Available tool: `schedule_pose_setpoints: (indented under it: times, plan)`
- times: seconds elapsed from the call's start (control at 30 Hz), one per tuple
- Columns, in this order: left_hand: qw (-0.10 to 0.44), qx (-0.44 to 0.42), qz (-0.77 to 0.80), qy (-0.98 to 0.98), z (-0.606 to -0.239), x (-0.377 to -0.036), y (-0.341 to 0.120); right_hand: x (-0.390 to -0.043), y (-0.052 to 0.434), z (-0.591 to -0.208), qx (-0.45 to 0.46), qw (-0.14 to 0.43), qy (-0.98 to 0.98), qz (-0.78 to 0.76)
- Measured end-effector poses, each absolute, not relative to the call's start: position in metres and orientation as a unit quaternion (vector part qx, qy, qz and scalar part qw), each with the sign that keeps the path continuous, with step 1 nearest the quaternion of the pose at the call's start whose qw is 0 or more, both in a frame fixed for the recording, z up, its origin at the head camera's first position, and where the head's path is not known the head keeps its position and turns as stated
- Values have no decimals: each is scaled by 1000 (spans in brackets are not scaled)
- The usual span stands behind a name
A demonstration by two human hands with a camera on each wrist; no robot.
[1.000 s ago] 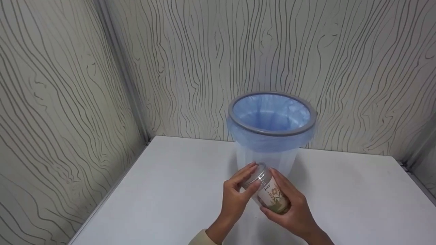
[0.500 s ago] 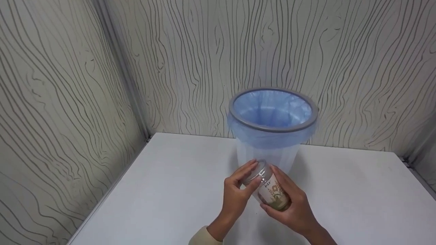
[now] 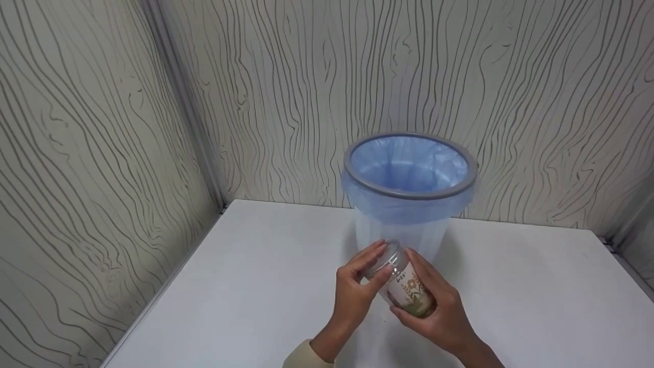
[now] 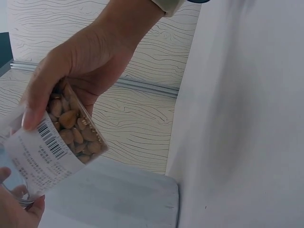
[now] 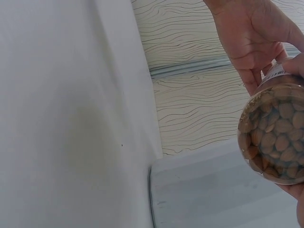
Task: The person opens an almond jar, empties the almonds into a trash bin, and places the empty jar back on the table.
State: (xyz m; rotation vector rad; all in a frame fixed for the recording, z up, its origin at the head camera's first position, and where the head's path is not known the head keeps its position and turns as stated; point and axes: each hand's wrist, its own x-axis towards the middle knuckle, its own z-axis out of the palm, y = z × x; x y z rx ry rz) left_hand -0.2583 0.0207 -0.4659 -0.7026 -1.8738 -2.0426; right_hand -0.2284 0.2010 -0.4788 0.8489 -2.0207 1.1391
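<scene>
A clear jar [image 3: 405, 292] with a printed flower label is held tilted between both hands, above the white table and in front of the bin. My left hand [image 3: 354, 287] grips its upper end, thumb and fingers around the transparent neck. Lower down, my right hand [image 3: 440, 313] holds the body near the base. Almonds [image 5: 280, 137] show through the jar's bottom in the right wrist view. In the left wrist view a white label with a barcode [image 4: 51, 138] faces the camera. Whether a clear lid sits on the neck cannot be told.
A white bin [image 3: 398, 235] with a grey rim and blue liner bag [image 3: 409, 209] stands upright just beyond the hands. The white table [image 3: 245, 276] ends at walls [image 3: 286, 102] with wood-grain lines on the left and at the back.
Both hands keep the same hold on the jar. The head view has shifted slightly, so the bin and table edge appear a little higher.
</scene>
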Motion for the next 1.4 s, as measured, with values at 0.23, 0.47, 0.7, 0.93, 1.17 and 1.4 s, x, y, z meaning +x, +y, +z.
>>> schedule_pose_setpoints:
  times: [0.23, 0.47, 0.7, 0.93, 1.17, 1.4]
  plan:
    - [141, -240, -700, -657, -464, -258, 21, -228, 202, -478, 320, 332, -779, 425]
    - [140, -234, -703, -656, -464, -258, 21, -231, 202, -479, 321, 338, -780, 418]
    - [132, -232, -706, -656, -463, -257, 20, -231, 200, -481, 326, 352, -770, 420]
    - [130, -221, -706, -660, -464, -256, 21, -231, 201, -482, 320, 345, -779, 414]
    - [131, -217, -699, -669, -463, -257, 22, -231, 203, -480, 322, 342, -784, 406]
    - [129, -217, -696, -673, -465, -257, 21, -230, 202, -481, 319, 343, -785, 404]
